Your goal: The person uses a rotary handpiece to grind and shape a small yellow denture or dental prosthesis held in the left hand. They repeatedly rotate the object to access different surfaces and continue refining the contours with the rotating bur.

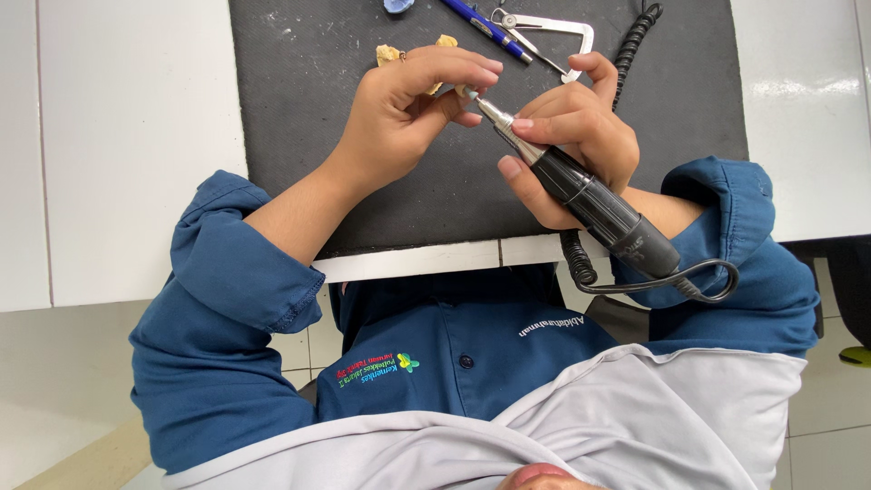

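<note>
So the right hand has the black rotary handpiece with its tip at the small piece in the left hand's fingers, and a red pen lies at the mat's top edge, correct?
Not quite: the head view shows the pen is blue, not red. The rest holds: the right hand grips the black rotary handpiece, its tip at the small piece pinched in the left hand, above the mat.

A dark grey mat (363, 181) lay across the white bench (127, 145). At its far edge sat a blue pen (485, 27), a metal caliper (553, 32) just beside it, and a small blue lump (397, 4). A black coiled cord (635, 41) ran down the mat's side.
</note>
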